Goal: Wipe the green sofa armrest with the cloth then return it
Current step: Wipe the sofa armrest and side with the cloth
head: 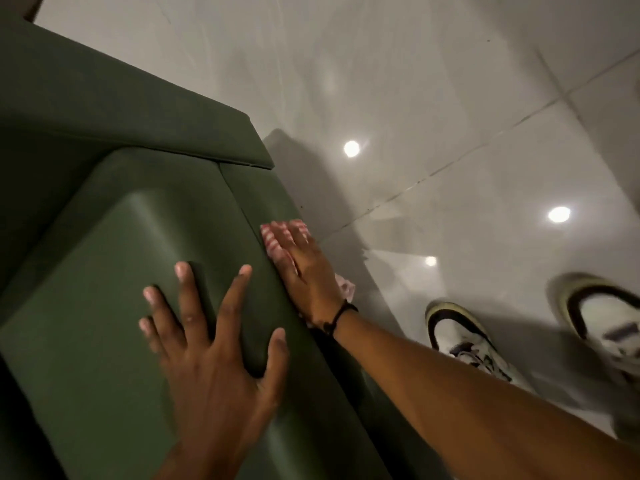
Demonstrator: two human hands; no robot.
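The green sofa armrest (145, 258) fills the left and lower middle of the head view, its top broad and flat. My left hand (214, 344) lies flat on that top with fingers spread, holding nothing. My right hand (304, 271) presses a red-and-white checked cloth (272, 239) flat against the armrest's outer right side, near its upper edge. Most of the cloth is hidden under the palm; a corner sticks out by the wrist (346, 287), which wears a dark cord bracelet.
The sofa's back (104, 112) runs across the upper left. Glossy grey floor tiles (415, 98) with bright light reflections spread to the right. My two white-and-black shoes (464, 344) stand on the floor beside the armrest at lower right.
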